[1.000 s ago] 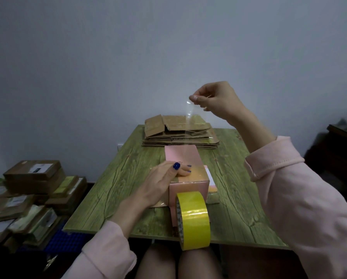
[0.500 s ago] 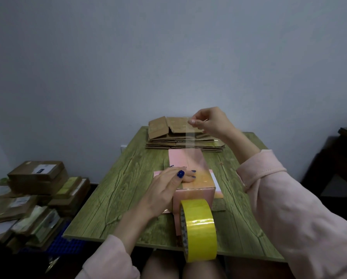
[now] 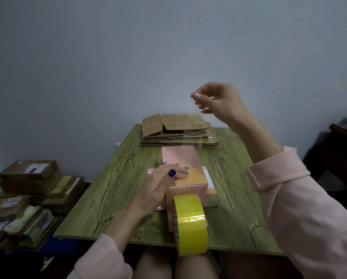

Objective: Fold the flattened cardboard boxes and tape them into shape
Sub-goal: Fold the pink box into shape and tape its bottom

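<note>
a green wood-grain table (image 3: 112,190) stands against a plain grey-blue wall (image 3: 128,57), and a folded pink box (image 3: 190,158) sits near the table's middle. on the floor to the left of the box, beside the table, brown parcels (image 3: 27,190) are heaped in stacks; to its right stands a piece of dark furniture (image 3: 343,150). behind the box, at the far end of the table, lies a pile of flattened cardboard boxes (image 3: 168,129). the box's top looks glossy and yellowish under tape. the left hand (image 3: 158,188) lies flat on that top, its grip spread with straight fingers. the right hand (image 3: 219,101) is raised above and beyond the box, its grip pinching the end of a faint clear tape strip (image 3: 191,133) that runs down to the box. a yellow tape roll (image 3: 190,222) hangs against the box's near face.
</note>
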{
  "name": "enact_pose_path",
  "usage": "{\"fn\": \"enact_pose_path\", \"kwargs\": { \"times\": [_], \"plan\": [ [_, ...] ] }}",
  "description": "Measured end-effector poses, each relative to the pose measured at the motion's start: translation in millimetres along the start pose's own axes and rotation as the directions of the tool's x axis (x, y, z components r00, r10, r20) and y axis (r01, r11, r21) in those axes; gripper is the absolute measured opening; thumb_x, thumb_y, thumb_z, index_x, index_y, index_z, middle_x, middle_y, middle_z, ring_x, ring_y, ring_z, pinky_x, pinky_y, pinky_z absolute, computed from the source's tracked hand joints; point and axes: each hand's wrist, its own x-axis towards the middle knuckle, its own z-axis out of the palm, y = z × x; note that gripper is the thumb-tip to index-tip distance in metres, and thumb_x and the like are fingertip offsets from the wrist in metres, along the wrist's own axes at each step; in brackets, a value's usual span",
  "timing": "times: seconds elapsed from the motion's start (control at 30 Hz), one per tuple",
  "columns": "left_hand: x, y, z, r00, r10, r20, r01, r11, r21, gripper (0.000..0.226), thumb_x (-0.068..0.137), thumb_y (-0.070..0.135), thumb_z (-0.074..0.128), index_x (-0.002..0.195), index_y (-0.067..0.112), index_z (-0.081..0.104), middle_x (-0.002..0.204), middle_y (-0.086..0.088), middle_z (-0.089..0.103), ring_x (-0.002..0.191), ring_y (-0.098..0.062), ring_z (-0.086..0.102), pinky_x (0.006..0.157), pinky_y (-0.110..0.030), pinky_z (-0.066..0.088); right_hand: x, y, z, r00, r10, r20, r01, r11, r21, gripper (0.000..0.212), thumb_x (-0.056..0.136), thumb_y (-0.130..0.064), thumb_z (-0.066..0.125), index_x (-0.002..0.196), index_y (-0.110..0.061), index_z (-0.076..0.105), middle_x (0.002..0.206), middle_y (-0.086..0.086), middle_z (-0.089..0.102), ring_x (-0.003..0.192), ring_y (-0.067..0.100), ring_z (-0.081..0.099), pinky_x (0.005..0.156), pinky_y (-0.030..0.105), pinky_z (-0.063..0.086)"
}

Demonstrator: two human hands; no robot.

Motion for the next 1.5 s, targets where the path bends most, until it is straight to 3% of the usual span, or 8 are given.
{"fn": "enact_pose_path", "kwargs": {
  "times": [0.17, 0.37, 0.53, 0.73, 0.87, 1.03, 1.17, 1.5],
  "plan": [
    [-1, 5, 0, 1.0, -0.021, 0.013, 0.021, 1.0, -0.004, 0.072, 0.083, 0.078, 0.018, 0.098, 0.029, 0.068, 0.115, 0.021, 0.063, 0.117, 0.002, 0.052, 0.11, -0.024, 0.027, -8, -29, -10, 0.997, -0.068, 0.023, 0.068, 0.998, -0.01, 0.012, 0.088, -0.017, 0.066, 0.077, -0.016, 0.063, 0.071, -0.003, 0.062, 0.058, 0.005, 0.057, 0.075, 0.035, 0.056],
    [1, 8, -7, 0.989, -0.002, 0.147, -0.013, 0.995, 0.101, 0.09, 0.07, 0.09, 0.023, 0.11, 0.02, 0.065, 0.125, 0.008, 0.058, 0.125, -0.005, 0.044, 0.109, -0.03, 0.03, -14, -48, -12, 0.993, -0.101, 0.064, 0.105, 0.993, -0.051, 0.014, 0.087, -0.018, 0.068, 0.074, -0.018, 0.063, 0.067, -0.005, 0.061, 0.056, 0.005, 0.057, 0.072, 0.032, 0.054],
    [3, 7, -15, 0.968, -0.077, 0.237, 0.024, 0.975, 0.221, 0.072, 0.062, 0.091, 0.036, 0.111, 0.042, 0.056, 0.129, 0.024, 0.05, 0.13, 0.005, 0.035, 0.111, -0.032, 0.024, -16, -57, -11, 0.992, -0.098, 0.078, 0.105, 0.991, -0.088, 0.014, 0.087, -0.018, 0.067, 0.074, -0.018, 0.063, 0.067, -0.004, 0.061, 0.058, 0.007, 0.057, 0.071, 0.031, 0.053],
    [4, 11, -14, 0.977, -0.058, 0.204, 0.01, 0.973, 0.232, 0.064, 0.065, 0.075, 0.05, 0.11, 0.031, 0.062, 0.124, 0.021, 0.055, 0.121, 0.01, 0.041, 0.096, -0.003, 0.024, -17, -59, -10, 0.992, -0.1, 0.07, 0.107, 0.988, -0.107, 0.014, 0.087, -0.018, 0.068, 0.074, -0.017, 0.063, 0.068, -0.003, 0.062, 0.06, 0.01, 0.057, 0.073, 0.033, 0.054],
    [5, 12, -13, 0.98, -0.059, 0.188, 0.008, 0.965, 0.262, 0.067, 0.066, 0.066, 0.05, 0.112, 0.021, 0.066, 0.124, 0.017, 0.056, 0.119, 0.004, 0.044, 0.095, -0.005, 0.026, -17, -60, -11, 0.993, -0.106, 0.058, 0.112, 0.988, -0.109, 0.012, 0.086, -0.018, 0.068, 0.075, -0.017, 0.064, 0.068, -0.004, 0.063, 0.06, 0.009, 0.058, 0.073, 0.034, 0.054],
    [7, 12, -12, 0.986, -0.041, 0.162, -0.003, 0.965, 0.262, 0.081, 0.061, 0.084, 0.048, 0.109, 0.022, 0.067, 0.117, 0.027, 0.054, 0.115, 0.008, 0.045, 0.092, -0.005, 0.029, -16, -62, -11, 0.992, -0.114, 0.049, 0.119, 0.987, -0.11, 0.014, 0.086, -0.018, 0.069, 0.074, -0.018, 0.064, 0.067, -0.005, 0.063, 0.058, 0.007, 0.058, 0.073, 0.034, 0.055],
    [8, 14, -12, 0.986, -0.056, 0.157, 0.009, 0.959, 0.282, 0.063, 0.066, 0.068, 0.052, 0.108, 0.024, 0.067, 0.116, 0.028, 0.054, 0.115, 0.007, 0.046, 0.091, -0.003, 0.028, -16, -61, -11, 0.993, -0.111, 0.048, 0.116, 0.987, -0.112, 0.013, 0.086, -0.019, 0.069, 0.074, -0.017, 0.064, 0.067, -0.005, 0.063, 0.058, 0.007, 0.057, 0.073, 0.034, 0.055],
    [4, 19, -10, 0.99, -0.075, 0.12, 0.043, 0.966, 0.253, 0.056, 0.068, 0.067, 0.051, 0.105, 0.028, 0.067, 0.116, 0.031, 0.054, 0.115, 0.016, 0.043, 0.087, 0.003, 0.027, 3, -36, -3, 0.999, -0.039, 0.034, 0.043, 0.992, -0.115, 0.014, 0.087, -0.021, 0.068, 0.073, -0.02, 0.063, 0.069, -0.006, 0.063, 0.061, 0.007, 0.058, 0.071, 0.031, 0.052]
  ]
}}
